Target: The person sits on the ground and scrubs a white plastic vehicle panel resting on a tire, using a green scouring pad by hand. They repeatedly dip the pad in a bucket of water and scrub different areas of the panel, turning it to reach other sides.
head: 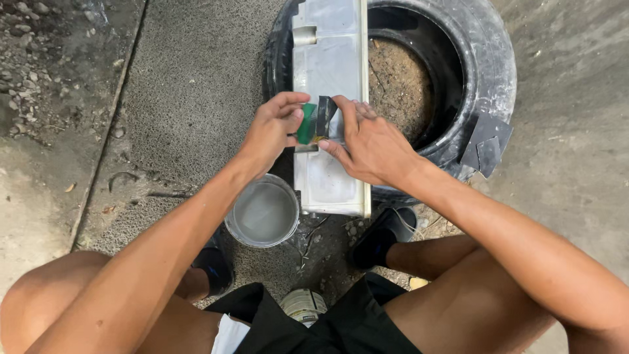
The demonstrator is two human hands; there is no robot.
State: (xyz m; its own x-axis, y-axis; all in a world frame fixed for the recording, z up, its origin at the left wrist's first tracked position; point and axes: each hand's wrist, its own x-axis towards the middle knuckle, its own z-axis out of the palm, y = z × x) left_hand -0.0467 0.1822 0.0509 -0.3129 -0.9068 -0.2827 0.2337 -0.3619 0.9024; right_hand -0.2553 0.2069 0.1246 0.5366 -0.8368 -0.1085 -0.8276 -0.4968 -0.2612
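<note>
Fingers [296, 117] pinch dark sheet [324, 111] over white panel [331, 59].

Both my bare forearms reach forward from my bent knees and meet in front of me, my left hand [272, 128] curled with thumb and fingertips pinched together, my right hand [367, 144] palm-down beside it, index finger and thumb pinching too, knuckles nearly touching.

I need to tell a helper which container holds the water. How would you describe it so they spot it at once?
Start at the black tyre with the long white panel across it. Beside the panel's near end, on the ground under the left forearm, stands a round grey pail, the only open container of liquid.
</note>
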